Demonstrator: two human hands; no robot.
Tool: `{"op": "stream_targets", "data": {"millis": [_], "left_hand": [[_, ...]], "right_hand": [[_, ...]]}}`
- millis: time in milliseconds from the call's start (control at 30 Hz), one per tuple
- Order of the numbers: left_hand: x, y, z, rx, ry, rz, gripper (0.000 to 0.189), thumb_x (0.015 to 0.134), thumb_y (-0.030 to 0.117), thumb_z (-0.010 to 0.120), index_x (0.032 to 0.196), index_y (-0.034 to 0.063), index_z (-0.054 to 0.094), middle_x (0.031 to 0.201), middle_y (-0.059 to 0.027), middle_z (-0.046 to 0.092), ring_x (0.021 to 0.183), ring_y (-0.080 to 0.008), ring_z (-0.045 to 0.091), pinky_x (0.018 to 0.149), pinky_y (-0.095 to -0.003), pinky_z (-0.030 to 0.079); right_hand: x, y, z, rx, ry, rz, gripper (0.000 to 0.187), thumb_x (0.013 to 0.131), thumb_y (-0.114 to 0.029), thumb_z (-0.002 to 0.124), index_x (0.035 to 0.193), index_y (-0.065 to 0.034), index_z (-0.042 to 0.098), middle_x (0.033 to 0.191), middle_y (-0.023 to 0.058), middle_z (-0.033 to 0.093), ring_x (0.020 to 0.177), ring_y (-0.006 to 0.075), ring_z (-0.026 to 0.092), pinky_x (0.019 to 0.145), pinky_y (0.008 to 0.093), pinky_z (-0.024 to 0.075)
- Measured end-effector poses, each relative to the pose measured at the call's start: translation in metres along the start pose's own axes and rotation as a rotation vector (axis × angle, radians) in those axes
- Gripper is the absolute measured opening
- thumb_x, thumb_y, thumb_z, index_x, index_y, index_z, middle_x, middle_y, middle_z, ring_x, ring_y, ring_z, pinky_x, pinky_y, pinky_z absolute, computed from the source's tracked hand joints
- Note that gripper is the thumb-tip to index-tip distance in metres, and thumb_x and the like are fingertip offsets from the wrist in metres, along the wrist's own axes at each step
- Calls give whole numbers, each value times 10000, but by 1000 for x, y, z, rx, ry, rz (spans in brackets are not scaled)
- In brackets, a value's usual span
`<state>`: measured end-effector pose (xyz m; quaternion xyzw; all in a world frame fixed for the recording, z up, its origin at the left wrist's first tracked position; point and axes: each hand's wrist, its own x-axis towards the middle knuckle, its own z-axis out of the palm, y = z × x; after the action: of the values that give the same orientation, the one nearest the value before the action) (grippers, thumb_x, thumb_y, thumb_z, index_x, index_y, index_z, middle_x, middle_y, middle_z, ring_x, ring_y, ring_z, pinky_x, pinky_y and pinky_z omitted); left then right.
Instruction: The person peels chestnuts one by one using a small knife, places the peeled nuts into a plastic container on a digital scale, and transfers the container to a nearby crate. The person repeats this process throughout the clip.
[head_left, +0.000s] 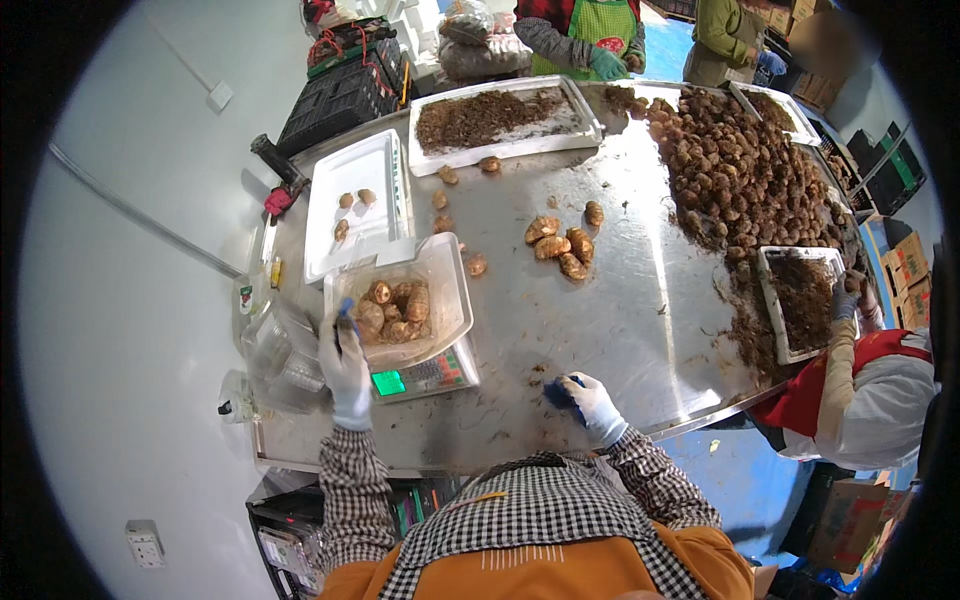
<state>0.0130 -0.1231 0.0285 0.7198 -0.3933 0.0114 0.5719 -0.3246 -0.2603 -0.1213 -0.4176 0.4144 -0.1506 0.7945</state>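
My left hand (346, 367), in a white glove with blue on the fingers, is at the left wall of a clear plastic tub (454, 300). Whether it grips the rim is unclear. Inside the tub are several brown taro corms (397, 311). Beneath it is a digital scale (442, 375) with a lit green display. My right hand (589, 405) is low over the steel table (510, 427), right of the scale. Dark blue shows under its curled fingers; glove coating or a held thing, I cannot tell. Beyond it is a cluster of larger taros (562, 247).
A white tray (326, 255) with 3 small taros lies behind the tub, beside stacked clear containers (289, 360). Foam boxes (502, 154) (784, 341) hold brown debris. A large taro pile (742, 172) covers the far right. Co-workers stand at the far side and right edge.
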Motion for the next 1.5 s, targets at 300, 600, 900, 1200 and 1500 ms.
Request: {"op": "stream_targets", "data": {"millis": [300, 600, 900, 1200, 1500], "left_hand": [[-74, -18, 162, -304, -530, -456, 348, 972, 163, 576, 1290, 30, 528, 887, -32, 594, 728, -113, 581, 615, -261, 502], [-69, -34, 240, 837, -751, -163, 680, 839, 358, 647, 1432, 115, 419, 1130, -217, 535, 1070, -403, 505, 932, -487, 410], [-166, -154, 211, 641, -226, -70, 768, 884, 342, 630, 1465, -21, 281, 1386, -281, 406, 1264, -441, 376, 1086, -521, 277], [-134, -97, 230, 753, -237, 44, 641, 860, 353, 605, 1371, -5, 454, 1136, -252, 564, 1001, -397, 527, 867, -524, 411], [-121, -84, 227, 798, -394, 34, 652, 827, 237, 617, 1354, -87, 414, 1227, -249, 518, 1063, -387, 513, 935, -493, 399]], "right_hand": [[33, -4, -4, -259, 44, -7, 324, 977, -287, 575, 883, 6, 676, 747, 9, 636, 649, 84, 535, 607, 244, 456], [57, -36, -22, -144, 35, -80, 290, 978, -237, 550, 902, 6, 689, 754, 13, 652, 689, 86, 559, 654, 250, 478], [183, -154, 52, -654, -88, -556, 384, 903, -198, 583, 1252, -37, 579, 1077, 159, 660, 991, 252, 634, 869, 342, 489], [326, -150, 147, -1535, -264, -655, 389, 889, -193, 560, 1273, -131, 567, 1212, 151, 606, 1111, 339, 588, 932, 414, 467], [336, -153, 94, -762, -197, -407, 454, 858, -203, 601, 1288, -66, 554, 1220, 236, 601, 1156, 386, 559, 984, 416, 445]]}}
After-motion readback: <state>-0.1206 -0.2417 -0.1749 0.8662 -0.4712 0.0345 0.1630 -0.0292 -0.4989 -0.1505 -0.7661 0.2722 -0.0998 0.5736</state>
